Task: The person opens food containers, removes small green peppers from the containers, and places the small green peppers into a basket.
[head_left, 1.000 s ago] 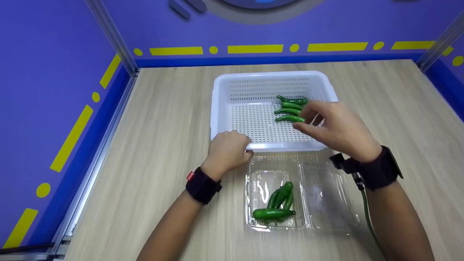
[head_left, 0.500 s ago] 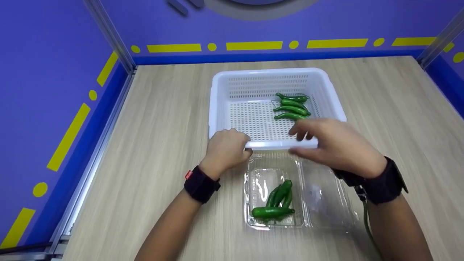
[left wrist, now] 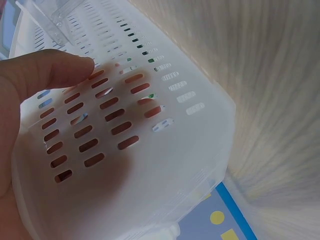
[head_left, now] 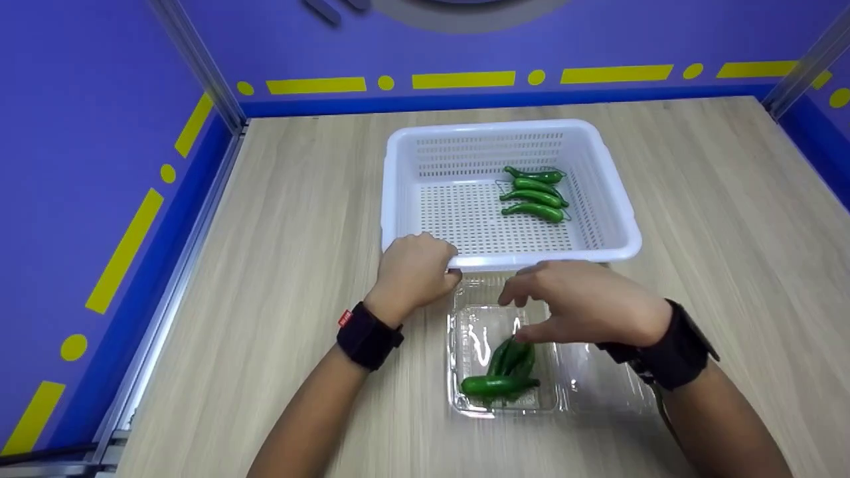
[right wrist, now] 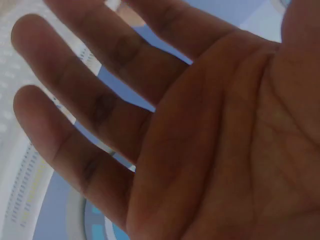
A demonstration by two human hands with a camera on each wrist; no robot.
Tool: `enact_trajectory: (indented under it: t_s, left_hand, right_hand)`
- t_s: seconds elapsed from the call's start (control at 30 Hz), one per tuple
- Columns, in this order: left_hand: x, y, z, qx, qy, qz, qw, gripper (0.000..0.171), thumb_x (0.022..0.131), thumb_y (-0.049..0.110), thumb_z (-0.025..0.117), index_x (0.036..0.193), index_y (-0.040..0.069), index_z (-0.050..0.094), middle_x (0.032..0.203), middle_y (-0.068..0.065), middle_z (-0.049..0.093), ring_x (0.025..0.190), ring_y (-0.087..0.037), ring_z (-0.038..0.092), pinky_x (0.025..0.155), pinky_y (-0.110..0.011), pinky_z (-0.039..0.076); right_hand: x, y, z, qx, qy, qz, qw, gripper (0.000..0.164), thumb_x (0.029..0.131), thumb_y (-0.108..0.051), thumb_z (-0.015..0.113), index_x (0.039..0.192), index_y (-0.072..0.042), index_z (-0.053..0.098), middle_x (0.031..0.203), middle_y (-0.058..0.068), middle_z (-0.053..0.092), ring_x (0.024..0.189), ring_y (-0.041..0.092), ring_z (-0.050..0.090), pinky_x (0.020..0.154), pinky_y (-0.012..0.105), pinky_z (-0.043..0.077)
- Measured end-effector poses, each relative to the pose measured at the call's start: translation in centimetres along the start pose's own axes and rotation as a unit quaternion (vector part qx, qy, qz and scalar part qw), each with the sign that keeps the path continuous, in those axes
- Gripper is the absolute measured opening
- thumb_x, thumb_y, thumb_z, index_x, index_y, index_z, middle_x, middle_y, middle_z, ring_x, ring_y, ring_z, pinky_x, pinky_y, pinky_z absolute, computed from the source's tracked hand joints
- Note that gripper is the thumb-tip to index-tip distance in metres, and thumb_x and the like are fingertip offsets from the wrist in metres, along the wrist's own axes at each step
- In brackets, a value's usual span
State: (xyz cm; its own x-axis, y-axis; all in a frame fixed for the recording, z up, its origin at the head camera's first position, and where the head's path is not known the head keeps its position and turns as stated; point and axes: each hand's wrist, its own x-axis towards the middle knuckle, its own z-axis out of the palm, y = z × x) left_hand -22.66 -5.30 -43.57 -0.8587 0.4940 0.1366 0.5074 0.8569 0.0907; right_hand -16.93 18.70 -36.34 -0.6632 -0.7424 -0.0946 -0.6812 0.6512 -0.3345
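My left hand (head_left: 415,275) grips the near-left rim of a white perforated plastic basket (head_left: 531,261). In the left wrist view its thumb (left wrist: 55,70) presses the outside of the basket wall, and the other fingers show through the slots. Several green chili peppers (head_left: 533,210) lie side by side in the basket's right half. In front stands an open clear plastic clamshell box (head_left: 475,322) with more green chili peppers (head_left: 495,385) in its left half. Above that box hovers my right hand (head_left: 584,302), fingers apart; the right wrist view shows a bare palm (right wrist: 210,140).
The box's clear lid (head_left: 604,385) lies unfolded on the right, partly under my right forearm. Blue panels (head_left: 99,133) with yellow marks bound the wooden table (head_left: 299,199) at the back and sides. A cable runs along my right wrist.
My right hand has moved from over the peppers in the basket toward me, to above the clear box. The left hand keeps its grip on the rim, and the peppers lie as before.
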Motion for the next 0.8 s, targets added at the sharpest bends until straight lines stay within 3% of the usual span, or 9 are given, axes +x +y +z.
enact_trajectory:
  t_s: [0.2, 0.37, 0.8]
  left_hand:
    - [0.1, 0.1, 0.0, 0.001, -0.002, -0.001, 1.0000, 0.034, 0.085, 0.031, 0.068, 0.061, 0.020, 0.048, 0.057, 0.007, 0.041, 0.053, -0.014, 0.045, 0.049, -0.037, 0.048]
    - [0.1, 0.1, 0.0, 0.007, -0.005, 0.000, 1.0000, 0.033, 0.087, 0.033, 0.068, 0.062, 0.019, 0.051, 0.057, 0.006, 0.043, 0.052, -0.014, 0.046, 0.048, -0.034, 0.045]
    - [0.2, 0.0, 0.0, 0.007, -0.013, -0.002, 0.9999, 0.035, 0.088, 0.035, 0.068, 0.061, 0.019, 0.051, 0.056, 0.006, 0.043, 0.052, -0.014, 0.048, 0.048, -0.034, 0.046]
  right_hand:
    - [1.2, -0.8, 1.9, -0.010, -0.040, -0.035, 0.999, 0.038, 0.075, -0.029, 0.084, 0.109, -0.017, 0.073, 0.099, -0.004, 0.074, 0.091, 0.015, 0.070, 0.078, 0.035, 0.057]
    - [2.2, -1.2, 3.2, -0.015, -0.075, -0.026, 0.997, 0.039, 0.072, -0.025, 0.084, 0.108, -0.016, 0.074, 0.099, -0.001, 0.075, 0.087, 0.016, 0.070, 0.076, 0.035, 0.057]
    - [2.9, -2.3, 4.9, -0.053, -0.096, -0.027, 0.994, 0.037, 0.071, -0.031, 0.084, 0.104, -0.018, 0.076, 0.095, -0.005, 0.075, 0.085, 0.014, 0.069, 0.075, 0.038, 0.055]
